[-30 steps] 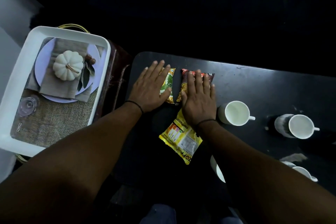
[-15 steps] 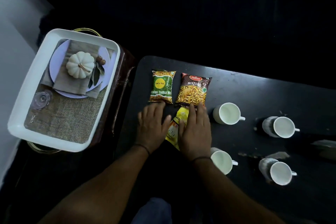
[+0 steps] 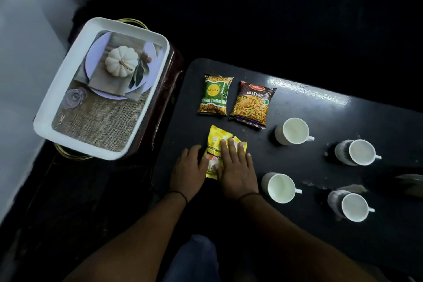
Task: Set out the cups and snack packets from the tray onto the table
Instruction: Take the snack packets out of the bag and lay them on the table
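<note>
Between both flat hands [image 3: 215, 169] on the table [image 3: 297, 103] lies the yellow packet [image 3: 216, 139].

Views: only one, a wide camera worn on the person's head.
Looks: forward and down, almost straight onto the dark surface [image 3: 343, 121].
Near: close, both arms reach in from the bottom edge.
Left side: white tray [image 3: 57, 103] beside the surface.
Right side: white cups [image 3: 295, 131].
Edges: bent, the wide lens curves them.
</note>
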